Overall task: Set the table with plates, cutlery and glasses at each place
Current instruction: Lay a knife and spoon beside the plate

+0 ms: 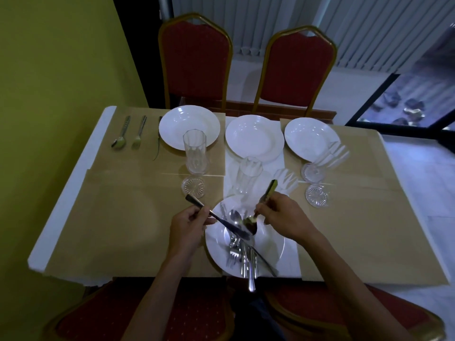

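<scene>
My left hand (188, 223) grips a table knife (231, 226) by its handle, blade slanting down over the near white plate (273, 247). My right hand (283, 217) holds a spoon (251, 221), its bowl low over the same plate. Several forks, knives and spoons (242, 257) lie piled on that plate. Three white plates stand along the far edge: left (172, 126), middle (254, 137), right (307, 137). A spoon (120, 137), a fork (139, 132) and a knife (158, 139) lie left of the far left plate. A tall glass (194, 152) stands upright near it.
A clear glass (248, 174) stands mid-table, two more (286, 180) (325, 157) lie or lean to the right. Glass coasters (193, 187) (316, 195) sit on brown mats (118, 217). Two red chairs (197, 60) (296, 67) stand beyond the table, two more at the near edge (138, 318). A yellow wall (56, 82) is left.
</scene>
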Action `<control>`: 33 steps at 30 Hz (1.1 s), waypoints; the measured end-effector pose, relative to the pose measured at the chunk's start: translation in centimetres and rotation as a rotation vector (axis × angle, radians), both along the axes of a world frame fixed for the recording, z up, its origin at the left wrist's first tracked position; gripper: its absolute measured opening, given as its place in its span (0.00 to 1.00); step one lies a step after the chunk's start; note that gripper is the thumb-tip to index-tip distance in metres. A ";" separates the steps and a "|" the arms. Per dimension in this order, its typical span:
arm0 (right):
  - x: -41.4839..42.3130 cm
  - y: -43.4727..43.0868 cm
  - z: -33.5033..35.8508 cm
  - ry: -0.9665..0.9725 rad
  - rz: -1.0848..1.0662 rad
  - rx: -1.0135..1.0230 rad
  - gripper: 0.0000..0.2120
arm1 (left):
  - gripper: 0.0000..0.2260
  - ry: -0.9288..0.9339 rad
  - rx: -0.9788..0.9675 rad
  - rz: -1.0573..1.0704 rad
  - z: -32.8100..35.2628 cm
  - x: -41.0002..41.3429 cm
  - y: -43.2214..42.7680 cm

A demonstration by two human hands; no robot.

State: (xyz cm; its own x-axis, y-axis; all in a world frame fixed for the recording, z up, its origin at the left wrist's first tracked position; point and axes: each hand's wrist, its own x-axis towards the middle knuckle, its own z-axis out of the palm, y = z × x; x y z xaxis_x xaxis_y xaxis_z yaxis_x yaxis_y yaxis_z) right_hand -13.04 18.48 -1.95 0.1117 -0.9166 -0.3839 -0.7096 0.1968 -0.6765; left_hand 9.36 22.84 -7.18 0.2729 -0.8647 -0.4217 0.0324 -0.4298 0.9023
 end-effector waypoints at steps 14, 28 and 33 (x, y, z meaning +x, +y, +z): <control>-17.2 0.5 5.9 -0.047 -0.140 -0.065 0.11 | 0.10 -0.024 -0.103 -0.408 6.8 -18.4 -4.8; -41.0 -7.3 1.7 -0.041 -0.272 -0.066 0.10 | 0.10 -0.020 -0.030 -0.525 4.6 -42.4 -12.2; -45.9 -13.3 -1.1 -0.045 -0.259 0.025 0.09 | 0.10 -0.050 0.056 -0.556 1.3 -46.9 -17.0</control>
